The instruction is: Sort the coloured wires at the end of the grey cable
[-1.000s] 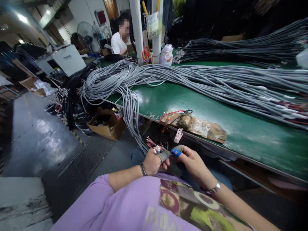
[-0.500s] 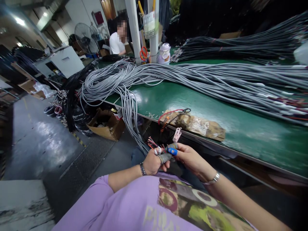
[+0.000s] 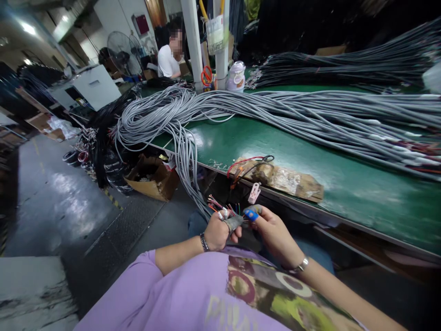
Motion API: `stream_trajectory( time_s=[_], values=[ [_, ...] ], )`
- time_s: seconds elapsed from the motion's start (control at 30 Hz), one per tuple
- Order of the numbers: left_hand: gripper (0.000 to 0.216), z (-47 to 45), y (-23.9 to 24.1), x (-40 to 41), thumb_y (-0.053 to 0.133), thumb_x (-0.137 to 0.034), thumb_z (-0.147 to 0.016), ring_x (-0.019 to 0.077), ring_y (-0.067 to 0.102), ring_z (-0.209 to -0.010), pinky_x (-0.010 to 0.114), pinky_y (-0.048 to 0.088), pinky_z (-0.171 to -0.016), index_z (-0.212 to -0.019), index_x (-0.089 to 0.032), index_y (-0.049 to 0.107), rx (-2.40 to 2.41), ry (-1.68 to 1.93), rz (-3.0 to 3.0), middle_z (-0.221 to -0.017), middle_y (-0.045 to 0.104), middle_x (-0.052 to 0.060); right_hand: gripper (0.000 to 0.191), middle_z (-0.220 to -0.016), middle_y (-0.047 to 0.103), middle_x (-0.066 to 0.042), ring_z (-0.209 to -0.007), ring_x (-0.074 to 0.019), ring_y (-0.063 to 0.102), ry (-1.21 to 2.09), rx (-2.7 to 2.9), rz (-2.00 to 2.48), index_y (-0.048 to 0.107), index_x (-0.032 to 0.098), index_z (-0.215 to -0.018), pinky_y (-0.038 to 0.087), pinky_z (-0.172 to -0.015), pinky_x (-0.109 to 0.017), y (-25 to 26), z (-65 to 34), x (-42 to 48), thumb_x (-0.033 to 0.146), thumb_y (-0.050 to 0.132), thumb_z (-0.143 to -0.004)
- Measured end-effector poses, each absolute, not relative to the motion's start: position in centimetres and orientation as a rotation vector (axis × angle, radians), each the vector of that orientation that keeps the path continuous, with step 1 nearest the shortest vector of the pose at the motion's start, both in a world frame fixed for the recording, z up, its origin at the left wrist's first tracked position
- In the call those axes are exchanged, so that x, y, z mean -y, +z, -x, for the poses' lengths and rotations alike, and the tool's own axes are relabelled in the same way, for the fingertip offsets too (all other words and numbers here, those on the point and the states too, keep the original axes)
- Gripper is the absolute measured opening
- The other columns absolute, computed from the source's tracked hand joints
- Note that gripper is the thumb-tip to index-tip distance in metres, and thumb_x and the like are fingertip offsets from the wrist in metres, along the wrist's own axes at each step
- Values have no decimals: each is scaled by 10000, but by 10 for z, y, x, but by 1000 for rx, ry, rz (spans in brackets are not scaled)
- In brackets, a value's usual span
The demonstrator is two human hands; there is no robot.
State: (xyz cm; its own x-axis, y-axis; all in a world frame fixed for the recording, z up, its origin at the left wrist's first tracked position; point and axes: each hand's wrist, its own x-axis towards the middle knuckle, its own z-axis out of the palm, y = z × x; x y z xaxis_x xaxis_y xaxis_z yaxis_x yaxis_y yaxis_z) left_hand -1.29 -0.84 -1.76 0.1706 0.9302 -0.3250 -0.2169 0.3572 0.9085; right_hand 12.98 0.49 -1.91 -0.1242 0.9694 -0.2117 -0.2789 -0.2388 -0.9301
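My left hand (image 3: 218,231) is closed around the end of a grey cable (image 3: 193,191) whose thin coloured wires (image 3: 220,206) fan out above the fist. A grey finger cot covers its thumb. My right hand (image 3: 272,230) sits just right of it, its fingertips in blue and grey cots pinched at those wire ends. Both hands are held in my lap, below the front edge of the green table (image 3: 310,151). The cable runs up from my left hand to a hanging bunch of grey cables (image 3: 184,151).
A long heap of grey cables (image 3: 310,112) lies across the table, with darker bundles (image 3: 344,66) behind. A taped cardboard pad (image 3: 285,179) with red and black wires sits at the table edge. A cardboard box (image 3: 151,177) stands on the floor. Another person (image 3: 168,57) sits far back.
My right hand's fingertips moved in to the wire ends, then drew back slightly. My left hand kept its grip in the same place.
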Motion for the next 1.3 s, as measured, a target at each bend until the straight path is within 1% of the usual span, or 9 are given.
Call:
stream_trajectory(
  time_s=[0.1,0.2,0.37,0.5,0.6,0.7,0.87,1.07,1.3],
  values=[
    [437,17,-14,6,721,-540,-647,62,414,-290,186,252,-302,-612,-141,545,-1056,955,-848,-433,534,-27,317,-568,519,30,-529,-108,453,1658,712,998,604,206,-652,428,-538,-250,-27,-139,-13,488,744,-690],
    [445,22,-8,1,737,-541,-621,59,399,-284,191,246,-300,-616,-142,542,-1020,916,-850,-428,531,-28,354,-637,580,-3,-536,-114,489,1733,600,953,645,202,-721,469,-539,-261,-32,-150,-25,553,680,-737],
    [447,21,4,-10,764,-528,-559,69,387,-269,196,214,-281,-613,-144,540,-919,836,-817,-404,526,-20,370,-687,607,-16,-531,-110,475,1916,732,874,662,187,-800,432,-498,-249,-24,-152,-43,552,675,-744],
    [436,16,9,-17,778,-504,-539,72,384,-269,200,203,-276,-627,-146,545,-852,778,-804,-400,528,-18,392,-554,525,21,-482,-97,397,1661,896,946,616,189,-660,339,-457,-237,-17,-144,-45,569,701,-714],
    [420,13,8,-21,783,-482,-541,71,375,-263,203,190,-276,-627,-149,542,-812,740,-802,-390,519,-22,466,-527,518,18,-469,-100,395,1477,892,1020,604,198,-619,316,-440,-243,-19,-140,-46,651,632,-725],
    [413,10,5,-24,783,-473,-542,72,366,-258,205,185,-274,-642,-145,553,-790,716,-791,-378,511,-24,506,-548,559,-2,-485,-124,473,1647,831,921,628,201,-670,371,-452,-253,-23,-138,-50,701,581,-729],
    [421,6,0,-27,785,-473,-519,72,365,-263,206,179,-268,-641,-141,556,-810,703,-744,-392,523,-14,441,-648,652,-35,-564,-169,595,1872,631,711,665,199,-802,504,-542,-296,-27,-135,-58,635,638,-735],
    [398,5,-4,-28,783,-445,-520,72,371,-273,203,184,-279,-629,-142,549,-852,675,-751,-392,518,-15,360,-670,672,-12,-540,-121,585,1847,527,709,689,202,-781,518,-532,-237,-29,-133,-60,557,705,-724],
    [456,8,-4,-16,766,-528,-574,63,383,-277,203,209,-293,-661,-124,573,-895,712,-844,-415,529,-19,490,-711,667,-35,-572,-135,587,1992,529,631,684,191,-829,516,-563,-260,-26,-139,-54,665,582,-759]
  ],
)
